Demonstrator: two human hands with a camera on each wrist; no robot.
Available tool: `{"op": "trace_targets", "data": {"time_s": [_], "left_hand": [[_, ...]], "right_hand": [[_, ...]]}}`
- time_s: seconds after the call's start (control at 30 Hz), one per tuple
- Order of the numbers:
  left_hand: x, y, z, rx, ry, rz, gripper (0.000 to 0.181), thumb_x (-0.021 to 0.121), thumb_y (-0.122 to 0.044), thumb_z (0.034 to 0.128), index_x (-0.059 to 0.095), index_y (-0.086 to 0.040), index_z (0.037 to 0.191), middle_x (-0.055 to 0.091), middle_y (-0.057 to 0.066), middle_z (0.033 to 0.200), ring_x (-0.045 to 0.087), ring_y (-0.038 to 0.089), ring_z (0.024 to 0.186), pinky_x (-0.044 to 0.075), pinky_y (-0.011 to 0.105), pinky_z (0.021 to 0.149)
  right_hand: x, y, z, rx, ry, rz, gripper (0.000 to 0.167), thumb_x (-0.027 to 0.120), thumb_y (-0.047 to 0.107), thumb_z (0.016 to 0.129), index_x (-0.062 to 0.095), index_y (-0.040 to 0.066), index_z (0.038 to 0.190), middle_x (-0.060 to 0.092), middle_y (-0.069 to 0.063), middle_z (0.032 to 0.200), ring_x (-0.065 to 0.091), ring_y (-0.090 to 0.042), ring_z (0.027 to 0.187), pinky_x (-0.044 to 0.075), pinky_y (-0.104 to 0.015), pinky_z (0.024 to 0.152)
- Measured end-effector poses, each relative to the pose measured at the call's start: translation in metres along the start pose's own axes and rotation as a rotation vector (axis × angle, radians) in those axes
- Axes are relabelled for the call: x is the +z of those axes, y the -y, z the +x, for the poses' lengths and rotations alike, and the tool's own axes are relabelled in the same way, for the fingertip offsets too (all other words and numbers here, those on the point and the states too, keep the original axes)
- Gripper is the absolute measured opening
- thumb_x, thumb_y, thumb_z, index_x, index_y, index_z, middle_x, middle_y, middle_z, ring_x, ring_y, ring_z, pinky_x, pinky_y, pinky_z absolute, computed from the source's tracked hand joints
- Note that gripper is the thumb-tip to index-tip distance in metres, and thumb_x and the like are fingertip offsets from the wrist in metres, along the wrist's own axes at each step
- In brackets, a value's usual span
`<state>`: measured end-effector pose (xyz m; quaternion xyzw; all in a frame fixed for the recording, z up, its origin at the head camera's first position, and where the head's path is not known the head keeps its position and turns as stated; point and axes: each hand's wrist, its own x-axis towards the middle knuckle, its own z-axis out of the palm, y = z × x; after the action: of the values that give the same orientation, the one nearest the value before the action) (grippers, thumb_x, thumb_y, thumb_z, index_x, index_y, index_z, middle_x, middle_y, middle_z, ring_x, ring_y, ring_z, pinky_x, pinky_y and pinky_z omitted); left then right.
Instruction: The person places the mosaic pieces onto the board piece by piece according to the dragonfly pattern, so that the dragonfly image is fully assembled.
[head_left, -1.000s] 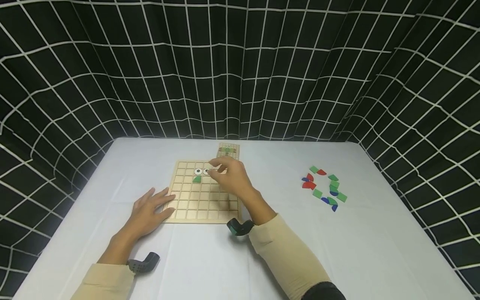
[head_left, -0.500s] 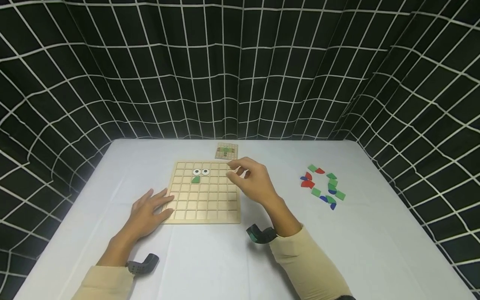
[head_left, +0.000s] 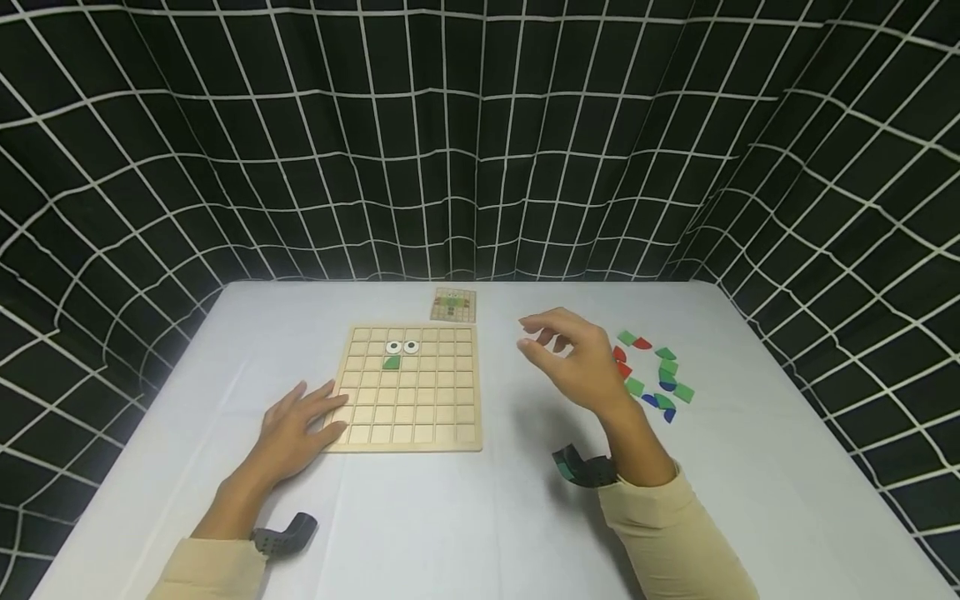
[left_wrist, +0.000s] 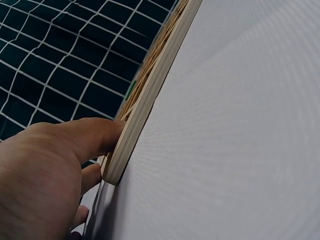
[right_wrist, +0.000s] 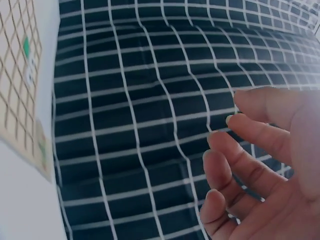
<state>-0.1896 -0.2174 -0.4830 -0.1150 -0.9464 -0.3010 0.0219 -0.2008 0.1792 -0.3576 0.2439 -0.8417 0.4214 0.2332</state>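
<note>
A square wooden grid board (head_left: 408,408) lies on the white table. Two round eye pieces (head_left: 402,347) sit side by side in its upper cells, and a green quarter-round piece (head_left: 392,362) fills a cell just below the left one. My left hand (head_left: 296,429) rests at the board's left edge; in the left wrist view the thumb (left_wrist: 100,134) touches the wooden rim. Between the board and the loose pieces, my right hand (head_left: 573,358) hangs above the table. Its fingers are loosely bent, and the right wrist view shows nothing between them.
Several loose green (head_left: 683,392), red (head_left: 642,342) and blue (head_left: 670,415) flat pieces lie scattered at the right, some overlapping and partly hidden by my right hand. A small pattern card (head_left: 453,305) lies behind the board. A black curtain (head_left: 420,150) with white grid lines surrounds the table.
My right hand has moved right, from over the board near the eye pieces towards the loose pieces. My left hand stays at the board's edge.
</note>
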Motion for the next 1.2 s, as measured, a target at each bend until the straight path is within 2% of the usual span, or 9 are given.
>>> {"op": "trace_targets", "data": {"time_s": [0.13,0.33,0.43,0.53,0.77,0.93,1.2], "left_hand": [[0.0,0.0,-0.002,0.002,-0.001,-0.003,0.043,0.066,-0.03,0.0909,0.061,-0.011,0.129,0.039,0.015,0.149,0.014,0.043,0.14,0.005,0.063,0.109],[0.0,0.001,-0.001,0.007,0.007,-0.002,0.044,0.066,-0.031,0.0906,0.061,-0.01,0.129,0.038,0.015,0.149,0.014,0.044,0.14,0.005,0.063,0.109],[0.0,0.001,-0.001,0.004,0.009,0.0,0.044,0.066,-0.031,0.0906,0.061,-0.01,0.129,0.038,0.015,0.149,0.014,0.044,0.14,0.005,0.064,0.108],[0.0,0.001,-0.002,0.002,0.01,0.004,0.044,0.066,-0.031,0.0906,0.061,-0.01,0.129,0.038,0.015,0.149,0.014,0.044,0.14,0.005,0.064,0.108],[-0.003,-0.002,-0.002,-0.008,0.026,-0.004,0.045,0.064,-0.034,0.0921,0.06,-0.01,0.13,0.037,0.015,0.15,0.012,0.043,0.141,0.004,0.064,0.109],[-0.004,-0.004,-0.002,-0.005,0.032,-0.01,0.046,0.064,-0.035,0.0922,0.06,-0.009,0.13,0.036,0.016,0.15,0.012,0.044,0.14,0.003,0.064,0.108],[-0.002,-0.002,-0.002,0.0,0.009,-0.008,0.044,0.066,-0.03,0.0911,0.061,-0.009,0.129,0.038,0.016,0.149,0.014,0.044,0.14,0.004,0.064,0.108]], "right_hand": [[-0.017,-0.013,-0.004,-0.005,-0.036,0.0,0.024,0.075,0.002,0.082,0.073,0.006,0.105,0.07,0.0,0.093,0.058,-0.017,0.08,0.048,-0.036,0.066],[-0.038,-0.037,-0.008,0.018,-0.118,-0.051,0.024,0.076,-0.002,0.08,0.073,0.003,0.103,0.07,-0.008,0.093,0.058,-0.024,0.079,0.046,-0.032,0.065],[-0.051,-0.044,-0.009,0.085,-0.148,-0.095,0.022,0.074,0.003,0.083,0.073,0.004,0.105,0.069,-0.007,0.095,0.057,-0.022,0.082,0.046,-0.029,0.067],[-0.064,-0.053,-0.012,0.185,-0.173,-0.154,0.022,0.071,0.012,0.088,0.072,0.004,0.108,0.067,-0.007,0.096,0.056,-0.021,0.085,0.045,-0.025,0.071],[-0.096,-0.081,-0.024,0.375,-0.217,-0.212,0.031,0.067,0.026,0.092,0.07,0.005,0.114,0.065,-0.01,0.102,0.053,-0.02,0.092,0.041,-0.024,0.076],[-0.113,-0.104,-0.037,0.477,-0.189,-0.235,0.036,0.065,0.029,0.093,0.067,0.003,0.118,0.063,-0.014,0.107,0.051,-0.025,0.096,0.04,-0.029,0.073],[-0.13,-0.135,-0.06,0.577,-0.04,-0.243,0.04,0.061,0.028,0.095,0.062,0.001,0.124,0.06,-0.021,0.111,0.048,-0.033,0.103,0.041,-0.042,0.073]]}}
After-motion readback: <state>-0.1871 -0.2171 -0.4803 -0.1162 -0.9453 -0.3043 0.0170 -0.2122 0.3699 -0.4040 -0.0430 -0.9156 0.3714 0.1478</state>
